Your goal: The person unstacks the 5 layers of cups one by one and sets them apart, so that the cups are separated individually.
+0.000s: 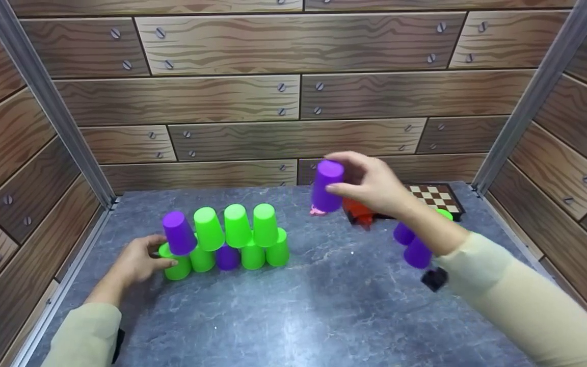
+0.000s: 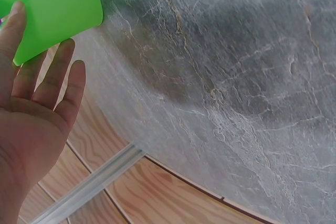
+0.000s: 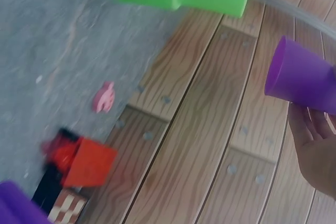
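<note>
In the head view, upside-down cups form two rows at the left. The lower row has green cups [image 1: 252, 255] and one purple cup [image 1: 228, 258]; the upper has three green cups [image 1: 237, 226] and a purple cup [image 1: 179, 233] at its left end. My left hand [image 1: 138, 260] holds the leftmost lower green cup [image 1: 177, 266] between thumb and fingers, also seen in the left wrist view. Raised right of the rows, my right hand [image 1: 372, 183] grips another purple cup [image 1: 327, 186], mouth down, by its side; the right wrist view shows this purple cup [image 3: 304, 77] too.
Behind my right forearm stand more purple cups [image 1: 418, 253] and a green cup [image 1: 445, 214]. A checkered board [image 1: 433, 198], a red object [image 1: 358, 210] and a small pink piece [image 1: 317, 211] lie near the back. Wood-patterned walls [image 1: 293, 97] surround the grey tabletop [image 1: 293, 316].
</note>
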Motion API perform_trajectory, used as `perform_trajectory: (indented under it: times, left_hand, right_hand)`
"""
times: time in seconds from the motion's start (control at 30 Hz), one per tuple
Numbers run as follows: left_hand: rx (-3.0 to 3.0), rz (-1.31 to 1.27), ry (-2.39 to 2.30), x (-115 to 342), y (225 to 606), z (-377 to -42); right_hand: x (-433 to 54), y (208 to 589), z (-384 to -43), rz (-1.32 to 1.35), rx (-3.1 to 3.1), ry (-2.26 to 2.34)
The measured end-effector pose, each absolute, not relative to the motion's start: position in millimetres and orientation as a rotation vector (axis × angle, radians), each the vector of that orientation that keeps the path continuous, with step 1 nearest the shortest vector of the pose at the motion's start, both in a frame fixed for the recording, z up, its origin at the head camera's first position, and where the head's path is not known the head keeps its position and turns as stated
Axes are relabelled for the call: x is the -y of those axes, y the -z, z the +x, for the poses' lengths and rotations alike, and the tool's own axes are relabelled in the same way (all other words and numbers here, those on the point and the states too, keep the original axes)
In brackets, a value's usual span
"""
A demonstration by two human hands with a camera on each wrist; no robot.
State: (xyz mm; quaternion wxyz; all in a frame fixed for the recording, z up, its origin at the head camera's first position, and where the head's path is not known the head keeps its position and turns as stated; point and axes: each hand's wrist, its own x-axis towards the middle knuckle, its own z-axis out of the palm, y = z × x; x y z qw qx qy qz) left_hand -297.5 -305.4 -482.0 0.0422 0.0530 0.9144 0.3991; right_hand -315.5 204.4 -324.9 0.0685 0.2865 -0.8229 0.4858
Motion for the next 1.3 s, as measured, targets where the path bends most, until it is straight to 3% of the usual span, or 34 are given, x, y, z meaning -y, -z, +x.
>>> perform_trajectory:
  times: [0.63, 1.3]
  left_hand:
    - [-2.824, 0.166, -1.2, 306, 483, -297]
    - [-2.829, 0.183, -1.211, 305, 483, -297]
  right_hand:
    - [-324, 357, -288, 0.708, 2.708, -1.332]
    - [-398, 407, -260, 0.723, 2.829, -1.273]
